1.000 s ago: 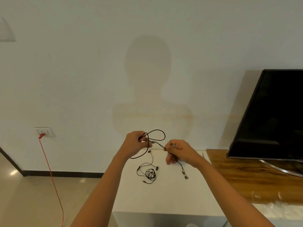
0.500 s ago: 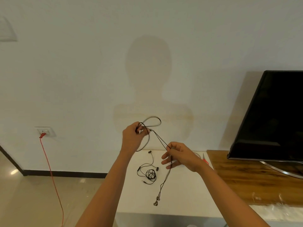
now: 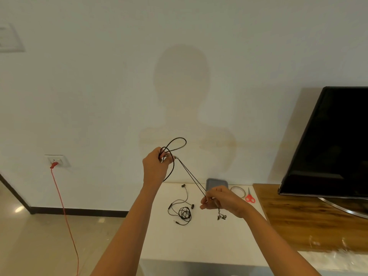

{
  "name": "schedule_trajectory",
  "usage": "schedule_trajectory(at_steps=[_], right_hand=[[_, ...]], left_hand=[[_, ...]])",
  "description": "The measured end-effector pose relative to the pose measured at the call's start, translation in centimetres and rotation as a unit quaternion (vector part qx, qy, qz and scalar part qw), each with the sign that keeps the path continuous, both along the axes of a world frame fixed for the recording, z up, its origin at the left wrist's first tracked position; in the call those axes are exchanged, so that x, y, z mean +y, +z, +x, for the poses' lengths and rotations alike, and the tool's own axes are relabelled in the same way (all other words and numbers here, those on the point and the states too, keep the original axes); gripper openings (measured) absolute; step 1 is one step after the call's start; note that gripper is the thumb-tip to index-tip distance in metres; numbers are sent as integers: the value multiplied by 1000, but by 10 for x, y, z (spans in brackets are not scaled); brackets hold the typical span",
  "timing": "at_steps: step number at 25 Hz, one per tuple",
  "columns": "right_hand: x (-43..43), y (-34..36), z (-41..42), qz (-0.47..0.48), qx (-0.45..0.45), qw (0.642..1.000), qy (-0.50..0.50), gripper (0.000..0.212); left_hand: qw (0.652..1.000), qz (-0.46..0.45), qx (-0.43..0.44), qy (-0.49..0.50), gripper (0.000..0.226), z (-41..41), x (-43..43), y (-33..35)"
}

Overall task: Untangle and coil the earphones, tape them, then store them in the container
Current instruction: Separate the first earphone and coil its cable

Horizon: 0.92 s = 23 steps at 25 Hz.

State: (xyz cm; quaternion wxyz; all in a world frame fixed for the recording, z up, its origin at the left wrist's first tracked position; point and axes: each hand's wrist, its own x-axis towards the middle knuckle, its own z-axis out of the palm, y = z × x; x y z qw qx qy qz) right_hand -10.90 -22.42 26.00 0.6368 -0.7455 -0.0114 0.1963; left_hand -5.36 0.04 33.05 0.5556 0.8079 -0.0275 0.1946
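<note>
Coiling under way: loops are pinched in the raised left hand [image 3: 157,166], earphones [image 3: 191,176] cord kept taut by the closed right hand [image 3: 221,201] for even winding.

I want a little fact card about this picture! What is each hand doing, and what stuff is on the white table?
left hand: raised, pinching loops of the black earphone cord
right hand: lower, pinching the same cord, earbuds dangling below it
cord between hands: two strands stretched tight
second earphones: lying tangled on the white table
container: grey, at the table's back edge, behind the right hand
tape roll: flat, right of the container
scissors: red handles, beside the tape roll
</note>
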Motion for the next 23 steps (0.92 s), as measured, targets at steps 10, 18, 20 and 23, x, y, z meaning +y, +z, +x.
schedule_trajectory(at_steps=[10, 18, 20, 23], right_hand=[[-16, 10, 5, 206, -38, 976, -53, 13], [-23, -8, -4, 165, 0, 982, -88, 12], [-29, -11, -7, 160, -2, 983, -92, 17], [-35, -14, -11, 126, -3, 989, -81, 15]], left_hand=[[996, -40, 34, 70, 43, 1, 17, -15], [992, -56, 14, 109, 44, 5, 23, -2], [990, -69, 15, 126, 45, 6, 29, -1], [990, -56, 14, 131, 45, 8, 34, -3]])
